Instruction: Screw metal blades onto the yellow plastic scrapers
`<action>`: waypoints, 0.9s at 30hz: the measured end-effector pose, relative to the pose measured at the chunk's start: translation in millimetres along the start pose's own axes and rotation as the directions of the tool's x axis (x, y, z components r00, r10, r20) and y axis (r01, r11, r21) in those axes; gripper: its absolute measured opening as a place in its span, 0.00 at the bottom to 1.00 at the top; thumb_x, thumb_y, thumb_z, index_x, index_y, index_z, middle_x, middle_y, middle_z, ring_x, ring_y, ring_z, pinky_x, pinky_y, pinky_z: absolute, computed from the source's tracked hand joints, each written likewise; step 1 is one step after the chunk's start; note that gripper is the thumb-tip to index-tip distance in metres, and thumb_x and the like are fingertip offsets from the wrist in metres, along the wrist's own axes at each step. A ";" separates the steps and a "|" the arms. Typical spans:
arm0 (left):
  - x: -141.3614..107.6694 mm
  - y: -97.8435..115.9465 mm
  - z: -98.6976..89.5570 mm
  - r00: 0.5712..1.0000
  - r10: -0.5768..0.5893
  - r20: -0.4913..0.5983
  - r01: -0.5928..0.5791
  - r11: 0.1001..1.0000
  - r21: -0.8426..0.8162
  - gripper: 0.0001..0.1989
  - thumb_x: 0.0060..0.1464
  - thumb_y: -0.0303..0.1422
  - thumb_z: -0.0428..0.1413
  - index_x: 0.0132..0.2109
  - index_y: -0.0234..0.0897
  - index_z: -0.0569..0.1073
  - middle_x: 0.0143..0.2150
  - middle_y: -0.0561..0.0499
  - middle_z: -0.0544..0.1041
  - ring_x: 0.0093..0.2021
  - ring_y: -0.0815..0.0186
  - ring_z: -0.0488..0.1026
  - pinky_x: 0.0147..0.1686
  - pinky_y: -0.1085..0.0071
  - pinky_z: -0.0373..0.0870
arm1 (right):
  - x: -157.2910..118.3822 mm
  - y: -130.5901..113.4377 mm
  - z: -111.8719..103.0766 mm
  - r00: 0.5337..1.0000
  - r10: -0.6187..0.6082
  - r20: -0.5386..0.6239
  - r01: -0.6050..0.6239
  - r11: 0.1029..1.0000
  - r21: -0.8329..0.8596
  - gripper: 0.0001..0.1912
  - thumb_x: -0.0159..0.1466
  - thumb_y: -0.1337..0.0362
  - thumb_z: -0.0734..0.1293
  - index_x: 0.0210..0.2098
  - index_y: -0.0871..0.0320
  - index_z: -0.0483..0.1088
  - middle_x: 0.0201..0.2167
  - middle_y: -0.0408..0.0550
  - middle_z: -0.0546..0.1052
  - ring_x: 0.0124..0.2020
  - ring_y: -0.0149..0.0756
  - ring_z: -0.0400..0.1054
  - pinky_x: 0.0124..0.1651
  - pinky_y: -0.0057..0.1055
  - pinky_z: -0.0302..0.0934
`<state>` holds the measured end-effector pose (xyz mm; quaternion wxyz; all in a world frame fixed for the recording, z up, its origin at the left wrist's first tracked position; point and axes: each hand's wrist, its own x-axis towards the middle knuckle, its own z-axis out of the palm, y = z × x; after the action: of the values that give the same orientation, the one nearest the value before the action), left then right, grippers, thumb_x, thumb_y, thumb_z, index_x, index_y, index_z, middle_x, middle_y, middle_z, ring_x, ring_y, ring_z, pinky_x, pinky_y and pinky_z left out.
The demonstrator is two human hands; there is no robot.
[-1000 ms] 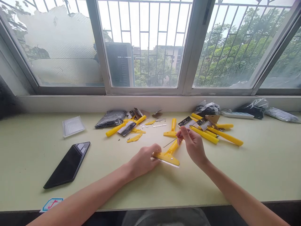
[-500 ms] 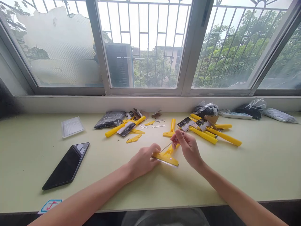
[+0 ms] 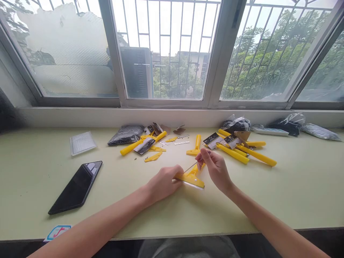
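My left hand (image 3: 168, 181) is closed on the left end of a yellow scraper (image 3: 192, 177) with a metal blade along its near edge. A screw shows near the right end of the scraper's head. In the closed fingers of my right hand (image 3: 215, 166) is a screwdriver (image 3: 190, 167); its thin metal shaft slants down to the scraper's left end, and its handle is mostly hidden. The tip is hidden by my left fingers. Just behind my hands lies another yellow scraper (image 3: 197, 146), flat on the table.
Packaged yellow scrapers lie at the right (image 3: 232, 154) and left (image 3: 130, 147), with loose yellow blade covers (image 3: 153, 157) and small screws nearby. A black phone (image 3: 76, 188) and a clear plastic case (image 3: 82, 143) are on the left. Bags (image 3: 235, 124) line the window sill.
Both hands stay in nearly the same place, with the screwdriver still against the scraper. The view has tilted very slightly.
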<state>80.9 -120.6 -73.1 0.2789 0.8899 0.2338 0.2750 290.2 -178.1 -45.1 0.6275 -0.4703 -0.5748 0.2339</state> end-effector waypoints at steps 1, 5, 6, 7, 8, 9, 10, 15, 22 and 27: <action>0.1 0.0 0.1 1.000 0.001 -0.001 -0.001 1.000 0.003 0.09 0.51 0.24 0.54 0.40 0.39 0.71 0.37 0.53 0.78 0.36 0.67 0.74 0.41 0.70 0.72 | 0.0 0.2 -0.2 1.000 0.001 0.001 -0.001 1.000 0.000 0.24 0.70 0.45 0.62 0.30 0.57 0.73 0.20 0.42 0.70 0.23 0.32 0.66 0.31 0.31 0.63; 0.5 0.1 0.1 1.000 0.009 -0.003 -0.009 1.000 0.013 0.09 0.51 0.24 0.54 0.39 0.39 0.72 0.37 0.53 0.79 0.35 0.67 0.74 0.40 0.71 0.72 | 0.0 -0.5 -1.7 1.000 0.002 -0.014 -0.003 1.000 -0.027 0.24 0.70 0.44 0.62 0.30 0.57 0.73 0.19 0.43 0.71 0.23 0.34 0.66 0.32 0.32 0.63; 0.7 0.0 0.1 1.000 0.009 -0.003 -0.009 1.000 0.016 0.09 0.51 0.24 0.54 0.40 0.39 0.72 0.37 0.53 0.79 0.35 0.67 0.74 0.40 0.71 0.72 | 0.2 -1.1 -2.2 1.000 0.000 -0.028 -0.001 0.999 -0.035 0.24 0.69 0.44 0.62 0.30 0.57 0.73 0.19 0.43 0.71 0.23 0.34 0.66 0.33 0.32 0.63; 0.8 -0.1 0.1 1.000 0.009 -0.002 -0.009 1.000 0.019 0.09 0.51 0.24 0.55 0.40 0.39 0.73 0.37 0.53 0.79 0.35 0.67 0.74 0.40 0.71 0.72 | 0.5 -1.9 -2.8 0.999 -0.002 -0.042 0.000 0.999 -0.038 0.25 0.69 0.44 0.62 0.29 0.57 0.73 0.19 0.43 0.71 0.23 0.34 0.66 0.33 0.32 0.63; 0.9 -0.3 0.3 1.000 0.009 -0.003 -0.008 1.000 0.019 0.09 0.51 0.24 0.55 0.40 0.39 0.73 0.37 0.52 0.79 0.35 0.67 0.74 0.40 0.71 0.73 | 0.9 -2.7 -3.4 0.998 -0.005 -0.055 0.003 0.999 -0.034 0.25 0.69 0.43 0.62 0.29 0.57 0.72 0.18 0.43 0.70 0.23 0.33 0.66 0.33 0.32 0.64; 1.0 -0.7 0.6 1.000 0.008 -0.004 -0.008 1.000 0.015 0.10 0.50 0.24 0.55 0.40 0.39 0.73 0.37 0.52 0.79 0.35 0.67 0.74 0.40 0.71 0.73 | 1.4 -3.5 -4.0 0.998 -0.008 -0.066 0.006 1.000 -0.025 0.25 0.69 0.43 0.62 0.28 0.57 0.72 0.18 0.43 0.70 0.23 0.33 0.66 0.32 0.32 0.63; 1.0 -1.1 1.0 1.000 0.007 -0.006 -0.007 1.000 0.008 0.09 0.50 0.23 0.55 0.40 0.39 0.73 0.38 0.52 0.80 0.35 0.67 0.75 0.39 0.71 0.73 | 2.0 -4.4 -4.8 0.997 -0.011 -0.076 0.010 1.000 -0.014 0.25 0.69 0.43 0.63 0.28 0.57 0.72 0.18 0.43 0.70 0.22 0.32 0.66 0.32 0.31 0.63; 0.9 -2.7 3.7 0.999 0.019 -0.048 -0.021 0.999 -0.033 0.06 0.50 0.21 0.55 0.33 0.37 0.70 0.41 0.48 0.81 0.38 0.66 0.77 0.40 0.71 0.74 | 6.7 -7.4 -8.6 0.985 -0.053 -0.167 0.049 0.998 -0.029 0.24 0.68 0.44 0.64 0.29 0.57 0.72 0.20 0.43 0.71 0.22 0.32 0.67 0.31 0.31 0.65; 3.7 -4.4 5.9 0.993 -0.017 -0.118 0.006 0.996 -0.093 0.04 0.51 0.27 0.59 0.29 0.36 0.73 0.35 0.49 0.81 0.34 0.66 0.76 0.34 0.72 0.74 | 42.0 10.3 6.0 0.992 -0.114 -0.053 0.106 0.985 -0.135 0.23 0.66 0.43 0.66 0.33 0.58 0.74 0.24 0.45 0.76 0.24 0.34 0.72 0.32 0.31 0.68; 5.2 -6.3 6.1 0.985 -0.087 -0.148 0.058 0.980 -0.192 0.07 0.52 0.33 0.62 0.29 0.35 0.75 0.33 0.49 0.81 0.35 0.65 0.76 0.36 0.70 0.76 | 85.5 29.6 41.5 0.990 -0.138 0.011 0.139 0.978 -0.158 0.28 0.66 0.38 0.62 0.31 0.57 0.72 0.24 0.45 0.75 0.22 0.34 0.72 0.30 0.30 0.65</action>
<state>86.8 -115.2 -79.4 0.3522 0.8264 0.2602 0.3539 278.1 -80.2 -31.9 0.6028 -0.4774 -0.6230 0.1434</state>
